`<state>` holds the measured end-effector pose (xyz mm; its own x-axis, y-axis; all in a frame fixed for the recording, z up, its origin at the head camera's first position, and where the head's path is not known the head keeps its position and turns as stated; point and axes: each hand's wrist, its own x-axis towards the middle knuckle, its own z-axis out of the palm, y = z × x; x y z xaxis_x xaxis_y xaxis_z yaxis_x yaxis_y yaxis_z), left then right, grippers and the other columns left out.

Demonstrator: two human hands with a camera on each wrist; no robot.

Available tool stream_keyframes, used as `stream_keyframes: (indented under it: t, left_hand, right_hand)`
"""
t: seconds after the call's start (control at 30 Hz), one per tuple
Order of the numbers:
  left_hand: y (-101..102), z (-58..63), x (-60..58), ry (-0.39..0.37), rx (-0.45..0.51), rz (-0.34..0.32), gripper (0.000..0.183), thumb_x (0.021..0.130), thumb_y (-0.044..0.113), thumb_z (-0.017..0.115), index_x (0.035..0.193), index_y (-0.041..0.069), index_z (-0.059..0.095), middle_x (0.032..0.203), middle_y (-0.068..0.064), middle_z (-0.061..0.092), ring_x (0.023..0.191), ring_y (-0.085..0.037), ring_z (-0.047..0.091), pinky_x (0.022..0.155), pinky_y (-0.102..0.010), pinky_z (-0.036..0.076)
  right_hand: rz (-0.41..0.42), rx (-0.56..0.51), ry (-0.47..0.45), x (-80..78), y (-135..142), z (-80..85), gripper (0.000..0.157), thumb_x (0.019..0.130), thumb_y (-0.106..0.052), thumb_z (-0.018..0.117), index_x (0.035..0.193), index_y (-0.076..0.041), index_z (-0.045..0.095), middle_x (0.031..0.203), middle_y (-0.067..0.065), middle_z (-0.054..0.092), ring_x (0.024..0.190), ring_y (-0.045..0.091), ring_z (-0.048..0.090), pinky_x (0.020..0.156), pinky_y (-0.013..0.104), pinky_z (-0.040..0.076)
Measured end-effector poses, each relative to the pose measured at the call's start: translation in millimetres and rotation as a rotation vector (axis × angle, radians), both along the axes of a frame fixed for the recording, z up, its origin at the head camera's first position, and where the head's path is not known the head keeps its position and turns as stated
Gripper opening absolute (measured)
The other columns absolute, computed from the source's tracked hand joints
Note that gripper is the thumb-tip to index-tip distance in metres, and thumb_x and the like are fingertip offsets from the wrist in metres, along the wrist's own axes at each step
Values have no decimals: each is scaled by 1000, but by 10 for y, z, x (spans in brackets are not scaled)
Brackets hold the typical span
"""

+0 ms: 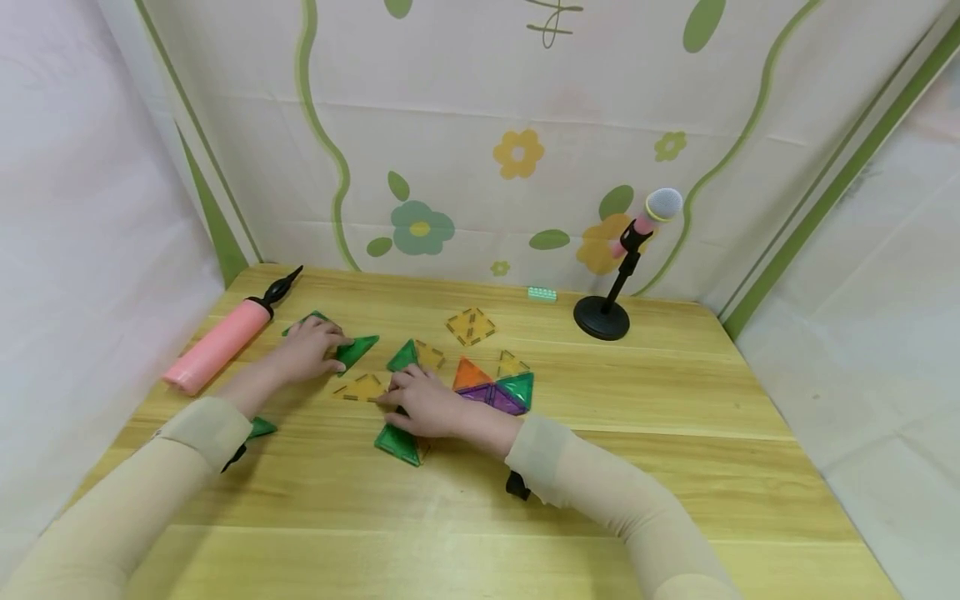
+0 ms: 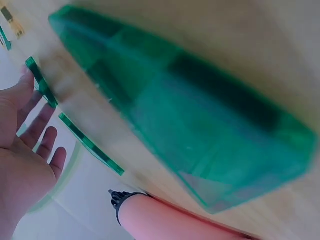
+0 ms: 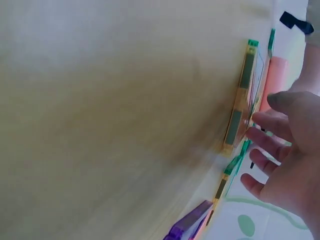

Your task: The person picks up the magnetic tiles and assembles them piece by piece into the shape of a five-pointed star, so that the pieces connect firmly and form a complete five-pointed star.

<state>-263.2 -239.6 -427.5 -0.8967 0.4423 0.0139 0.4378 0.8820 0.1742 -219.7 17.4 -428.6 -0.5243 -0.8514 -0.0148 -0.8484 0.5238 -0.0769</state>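
My left hand (image 1: 306, 350) pinches a green triangular magnetic tile (image 1: 357, 352) by its edge, between thumb and fingertips. Behind that hand another green tile (image 1: 315, 317) partly shows, and a third (image 2: 190, 110) looms large in the left wrist view. My right hand (image 1: 426, 404) lies low over several tiles with its fingers loosely spread. Its fingertips reach the corner of a yellow triangle tile (image 1: 362, 388). A green tile (image 1: 397, 443) sticks out from under this hand, the rest of it covered. In the right wrist view, a yellow-edged tile (image 3: 235, 125) stands right at the fingertips.
Right of my right hand lie joined tiles: orange (image 1: 470, 374), purple (image 1: 506, 402), green (image 1: 519, 387). A yellow square (image 1: 471, 326) lies farther back. A pink pump (image 1: 221, 346) is at left, a toy microphone on a stand (image 1: 602, 317) and a mint block (image 1: 542, 293) near the back.
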Motion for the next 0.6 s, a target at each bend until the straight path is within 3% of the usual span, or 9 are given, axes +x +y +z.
stream_keyframes:
  t: [0.1,0.17,0.33,0.47,0.6]
  left_hand:
    - [-21,15,86,3,-5,15,50,83,28,73,127,7,61,125,-20,55,118,-42,40,89,-58,34]
    - [-34,21,132,2,3,23,49,83,27,73,127,7,61,125,-20,56,117,-43,41,87,-57,35]
    - [-64,36,209,-8,46,36,49,84,25,72,127,6,60,125,-21,56,115,-41,42,88,-58,34]
    - [-108,21,245,-14,63,42,48,84,25,72,127,6,60,125,-21,56,116,-41,41,91,-60,33]
    - [-160,19,276,-18,85,44,48,83,25,73,125,6,62,123,-22,56,115,-43,41,90,-62,32]
  right_hand:
    - [38,-46,-5,-95,-4,-4,33,96,-31,55,127,-23,61,122,-2,56,115,18,43,94,36,41]
    - [72,-64,-11,-178,-10,2,33,96,-26,55,129,-23,59,131,0,54,122,21,41,99,40,40]
    - [137,12,-55,-353,-12,10,41,99,-19,48,140,-26,48,149,-5,38,140,25,25,109,53,26]
    - [168,69,-76,-419,-6,-8,44,99,-20,47,143,-27,43,150,-10,34,142,24,21,110,56,23]
    - [159,57,-83,-435,-13,-25,44,99,-23,50,142,-28,44,149,-11,36,140,24,24,111,54,23]
